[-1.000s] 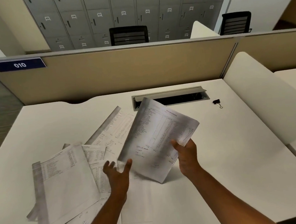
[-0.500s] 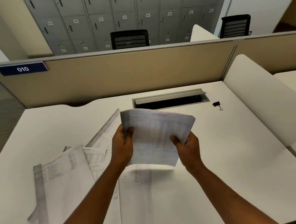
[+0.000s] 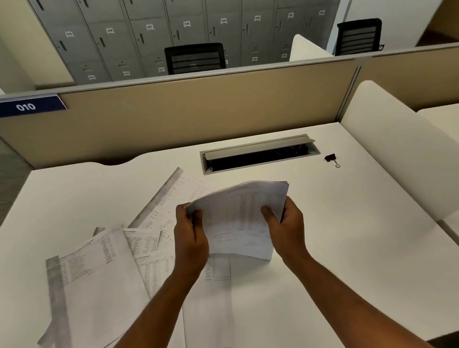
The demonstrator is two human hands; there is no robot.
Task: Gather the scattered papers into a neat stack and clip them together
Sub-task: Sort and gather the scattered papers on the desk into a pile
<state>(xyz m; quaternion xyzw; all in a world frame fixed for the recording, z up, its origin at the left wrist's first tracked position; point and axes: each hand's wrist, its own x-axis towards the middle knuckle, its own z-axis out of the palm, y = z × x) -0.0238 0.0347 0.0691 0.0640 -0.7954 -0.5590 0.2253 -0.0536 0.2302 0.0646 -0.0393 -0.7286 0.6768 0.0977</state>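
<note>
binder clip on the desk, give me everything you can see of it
The binder clip is small, with a black body and thin silvery wire handles that point toward the near right. It looks like metal. It lies alone on the white desk, just right of the open cable tray, far right of the loose papers. Nothing touches it but the desk; both hands are on the held sheets. Too small to tell if the handles are folded.

both my forearms are bare up to the bottom edge of the view, with no sleeve showing. my left hand (image 3: 191, 240) and my right hand (image 3: 286, 229) are bare too, with 2 ungloved thumbs showing.
</note>
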